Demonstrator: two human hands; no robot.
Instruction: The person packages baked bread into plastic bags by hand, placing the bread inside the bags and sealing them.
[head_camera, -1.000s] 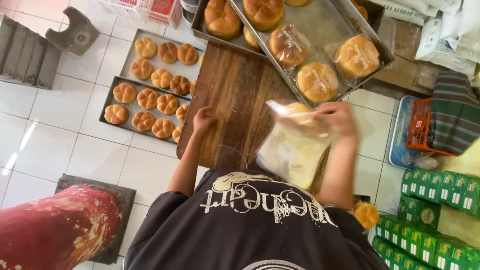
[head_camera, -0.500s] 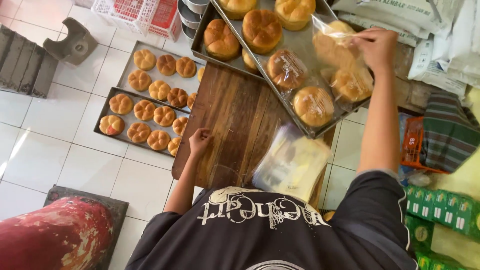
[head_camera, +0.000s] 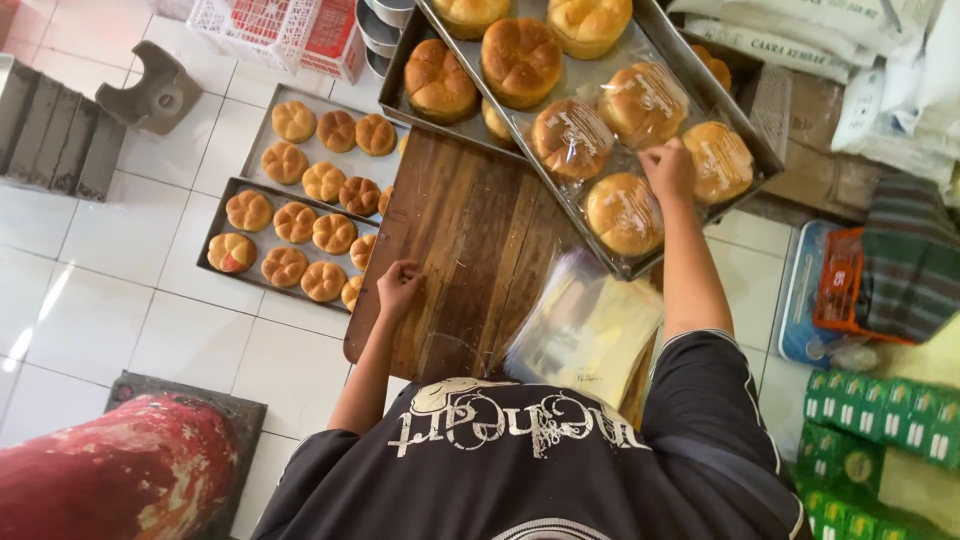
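Observation:
My right hand (head_camera: 668, 170) reaches out over a metal tray (head_camera: 760, 150) and lies among bagged round buns, between one bagged bun (head_camera: 640, 100) and another (head_camera: 720, 160); nothing is gripped in it. Two more bagged buns (head_camera: 570, 135) (head_camera: 625, 212) lie on the same tray, with unbagged buns (head_camera: 520, 60) further along. My left hand (head_camera: 400, 283) rests empty, fingers bent, on the left edge of a dark wooden board (head_camera: 480, 250). A stack of clear plastic bags (head_camera: 585, 330) sits on the board near my body.
Two floor trays (head_camera: 215, 255) hold several small buns on white tiles. A second metal tray (head_camera: 400, 75) with a bun sits behind the board. Grey blocks (head_camera: 55, 140), a red-and-white crate (head_camera: 290, 30), green boxes (head_camera: 880, 420) and an orange basket (head_camera: 840, 290) surround me.
My right hand carried a bagged bun from above the board to the tray and set it down there; it now sits lower among the buns. My left hand stayed on the board.

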